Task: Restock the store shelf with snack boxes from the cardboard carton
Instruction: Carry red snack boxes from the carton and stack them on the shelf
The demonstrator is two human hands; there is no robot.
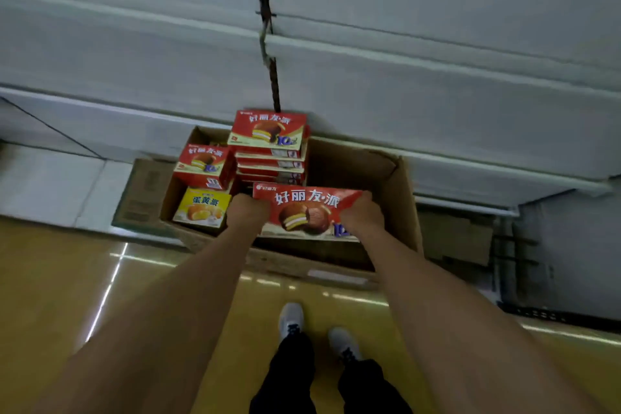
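A red snack box (307, 212) is held flat over the open cardboard carton (405, 198), with the left hand (247, 212) gripping its left end and the right hand (361, 213) gripping its right end; the fingers of both hands curl round the edges, mostly out of sight under the box. It looks like a box just being taken out, so the restocking seems to be somewhere in its middle. The right half of the carton is bare, while the left half holds a stack of red boxes (270, 151) rising above the rim, another red box (203, 165) beside it and a yellow box (202, 207) in front. The white shelf boards (437, 104) above the carton show no boxes, but the view is blurred and steep, so any stock already placed higher up cannot be made out. The carton stands on the floor (168, 286), against the shelf foot, near the person's shoes (291, 318).
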